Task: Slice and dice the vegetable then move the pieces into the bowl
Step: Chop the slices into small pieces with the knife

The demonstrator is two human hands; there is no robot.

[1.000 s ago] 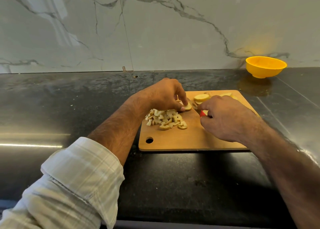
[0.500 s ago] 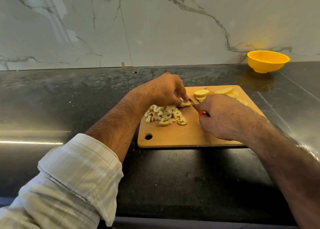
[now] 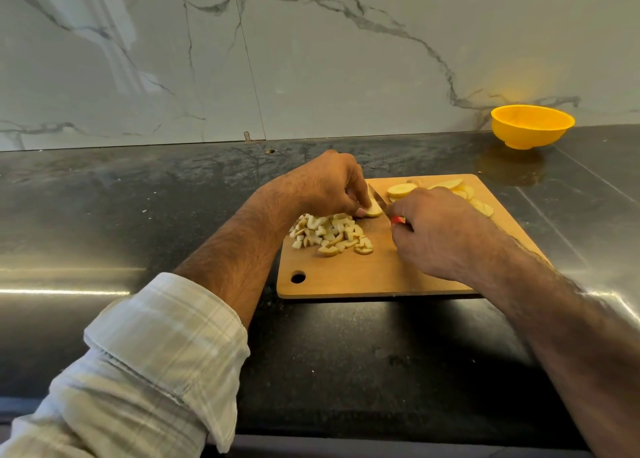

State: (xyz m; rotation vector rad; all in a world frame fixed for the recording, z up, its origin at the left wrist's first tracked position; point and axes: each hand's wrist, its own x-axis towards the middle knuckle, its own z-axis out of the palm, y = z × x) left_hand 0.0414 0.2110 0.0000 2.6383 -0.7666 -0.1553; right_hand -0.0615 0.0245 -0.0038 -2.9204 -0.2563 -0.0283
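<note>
A wooden cutting board point(image 3: 381, 277) lies on the dark counter. A pile of pale diced pieces point(image 3: 329, 234) sits at its left middle. Several round yellow slices point(image 3: 401, 190) lie along the board's far side. My left hand point(image 3: 325, 184) pinches one slice point(image 3: 374, 211) against the board, just beyond the pile. My right hand point(image 3: 440, 232) grips a knife by its red handle point(image 3: 397, 220); the blade point(image 3: 377, 196) rests by that slice. The yellow bowl point(image 3: 531, 125) stands at the back right, apart from the board, and looks empty from here.
A marble-patterned wall point(image 3: 311, 59) closes off the back of the dark stone counter point(image 3: 138, 198). The counter's front edge point(image 3: 381, 437) runs just below my forearms. The board has a hanging hole point(image 3: 298, 277) at its near left corner.
The view has tilted slightly. My left hand keeps hold of the slice while the knife in my right hand works at it; the blade now stands a little farther back.
</note>
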